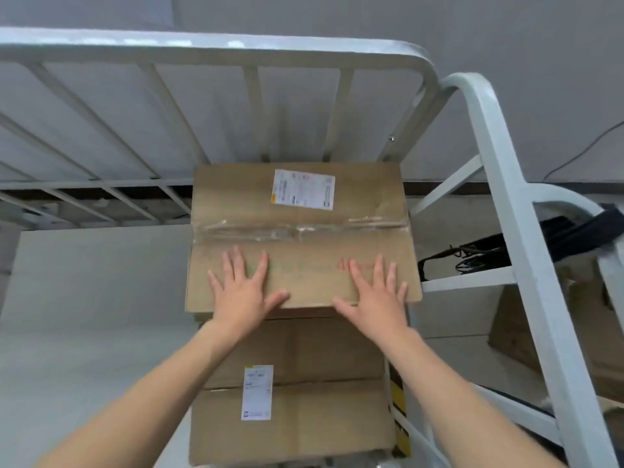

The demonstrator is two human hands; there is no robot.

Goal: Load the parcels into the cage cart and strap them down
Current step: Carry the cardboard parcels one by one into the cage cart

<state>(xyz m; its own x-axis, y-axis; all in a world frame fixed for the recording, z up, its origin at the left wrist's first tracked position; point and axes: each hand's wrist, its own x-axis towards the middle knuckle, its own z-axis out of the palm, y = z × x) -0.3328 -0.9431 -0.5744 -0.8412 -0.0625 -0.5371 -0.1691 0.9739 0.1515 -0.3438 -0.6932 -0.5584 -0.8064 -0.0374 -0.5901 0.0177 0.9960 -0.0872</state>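
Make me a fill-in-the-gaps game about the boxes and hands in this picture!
1. The left hand and right hand lie flat on the top brown cardboard box, so ____ hands touch it.
2. The paper shipping label on that box is mostly ____.
3. Its middle seam is sealed with clear ____.
4. The printed marks by the right hand are ____.
Missing words: two; white; tape; red.
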